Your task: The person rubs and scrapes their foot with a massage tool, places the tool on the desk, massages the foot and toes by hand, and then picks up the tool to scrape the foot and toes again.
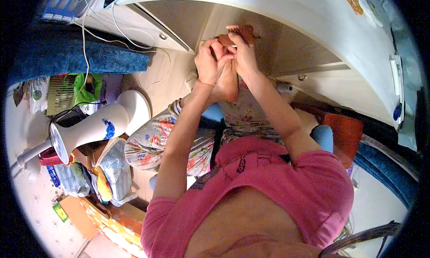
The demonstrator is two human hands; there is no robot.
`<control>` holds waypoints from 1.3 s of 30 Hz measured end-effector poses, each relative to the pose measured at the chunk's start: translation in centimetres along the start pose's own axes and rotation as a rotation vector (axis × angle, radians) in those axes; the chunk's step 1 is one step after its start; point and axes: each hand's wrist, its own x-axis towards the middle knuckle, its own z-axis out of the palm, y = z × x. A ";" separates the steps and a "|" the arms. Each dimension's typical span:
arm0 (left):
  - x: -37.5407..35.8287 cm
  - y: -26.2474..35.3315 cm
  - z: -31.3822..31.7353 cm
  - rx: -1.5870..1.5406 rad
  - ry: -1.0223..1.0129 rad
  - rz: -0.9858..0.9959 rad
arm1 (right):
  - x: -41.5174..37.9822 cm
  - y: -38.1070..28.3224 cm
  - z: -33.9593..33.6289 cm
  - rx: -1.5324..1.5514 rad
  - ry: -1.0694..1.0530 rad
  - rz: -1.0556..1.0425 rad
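Observation:
At the top middle of the head view, both hands meet at a raised bare foot (227,83). My left hand (208,63) has its fingers bent around the toe end of the foot. My right hand (244,54) is beside it, thumb up, pressed around a brown thing (244,33) that looks like a cloth or brush; its exact kind is unclear. A small pale object shows near the right thumb, too small to name. The foot's toes are partly hidden by the fingers.
A white desk (313,7) curves across the top and right. White cables (85,56) hang at the upper left. On the left stand a white pedestal (94,128) with a blue pattern and several bags (89,88). A brown wooden seat (342,132) is at right.

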 end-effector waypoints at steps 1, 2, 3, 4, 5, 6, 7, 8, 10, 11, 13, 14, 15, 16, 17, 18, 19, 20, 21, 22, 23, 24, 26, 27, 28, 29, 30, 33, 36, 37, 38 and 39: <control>-0.1 -0.1 0.3 -0.013 0.012 0.014 | 0.0 -0.2 -0.1 -0.010 0.006 -0.030; -0.1 -0.2 0.4 -0.032 -0.011 -0.028 | 0.6 0.4 -1.1 -0.004 -0.049 -0.042; -0.1 -0.3 0.5 -0.020 -0.013 -0.005 | 0.9 0.1 -1.4 -0.038 -0.046 -0.014; 0.1 -0.4 0.6 -0.008 -0.013 0.018 | 1.1 -0.1 -1.6 -0.073 -0.045 0.015; 0.4 -0.4 0.7 0.008 -0.007 0.041 | 1.3 -0.2 -1.6 -0.109 -0.050 0.045; 0.4 -0.3 0.6 0.027 -0.006 0.036 | 1.1 -0.7 -0.7 -0.061 0.039 0.118; 0.3 0.0 0.4 0.020 -0.014 0.004 | 0.8 -0.6 -0.4 -0.058 0.040 0.072; 0.1 0.2 0.2 0.018 -0.022 -0.028 | 0.4 -0.3 0.0 -0.051 0.039 0.027; 0.0 -0.4 0.5 -0.028 0.015 0.017 | 0.4 0.1 -0.5 -0.040 0.006 0.047; 0.1 -0.5 0.7 -0.011 -0.023 0.016 | 0.7 0.2 -1.0 -0.055 -0.031 0.022; 0.1 -0.6 0.6 0.014 -0.111 0.012 | 0.8 0.0 -1.6 -0.085 -0.090 -0.029; 0.0 -0.8 0.8 0.008 -0.094 0.008 | 1.1 -0.3 -1.6 -0.063 -0.047 0.057; 0.0 -0.5 0.9 -0.024 -0.110 -0.037 | 1.0 -0.6 -1.2 -0.060 -0.010 0.035; 0.3 0.0 0.6 -0.047 -0.123 -0.083 | 0.9 -0.7 -0.6 -0.053 0.022 0.018; 0.5 0.2 0.3 -0.066 -0.133 -0.129 | 0.9 -0.5 -0.1 -0.045 0.049 0.002; 0.3 0.2 0.1 -0.008 -0.105 -0.079 | 0.4 0.0 0.2 -0.002 0.036 -0.084; 0.2 -0.1 0.0 -0.020 -0.098 -0.065 | 0.2 0.5 0.0 -0.034 0.011 -0.114; 0.1 -0.4 0.2 -0.037 -0.089 -0.045 | 0.3 1.1 -0.6 -0.069 -0.013 -0.152; 0.1 -0.2 0.4 -0.059 -0.089 -0.028 | 0.2 0.9 -0.9 -0.103 -0.028 -0.189; 0.2 -0.1 0.4 -0.037 -0.122 -0.043 | 0.5 0.2 -1.3 -0.115 -0.036 -0.111; 0.5 -0.1 0.6 -0.028 -0.114 -0.037 | 0.9 -0.2 -1.3 -0.086 -0.022 -0.081; 0.6 -0.2 0.6 -0.014 -0.108 -0.036 | 1.2 -0.4 -1.0 -0.055 -0.008 -0.043; 0.6 0.2 0.2 -0.027 -0.116 -0.113 | 0.8 -0.5 0.5 -0.026 0.037 -0.055; 0.1 0.2 -0.1 -0.021 -0.102 -0.092 | 0.3 0.1 0.5 -0.014 0.034 -0.077; -0.2 -0.1 0.0 -0.019 -0.084 -0.064 | 0.2 0.8 0.1 -0.004 0.028 -0.108; 0.0 -0.2 0.2 -0.022 -0.064 -0.031 | 0.2 1.0 -0.3 0.005 0.021 -0.145; 0.1 -0.1 0.1 -0.024 -0.089 -0.063 | -0.4 0.8 -0.6 -0.052 0.014 -0.103; 0.2 -0.5 0.7 0.012 -0.092 -0.051 | 0.2 -0.5 -0.6 0.061 0.001 -0.007; 0.0 0.4 0.1 0.013 -0.101 -0.078 | 0.1 0.2 0.1 -0.055 0.053 -0.128; 0.1 0.5 0.0 0.018 -0.096 -0.086 | 0.1 0.2 0.4 -0.071 0.056 -0.174; -0.2 -0.1 0.2 -0.041 -0.088 -0.041 | -0.6 -0.2 0.2 0.026 0.034 -0.077; 0.1 -0.2 0.4 -0.017 -0.057 -0.015 | -0.3 -0.4 -0.1 0.006 0.013 -0.060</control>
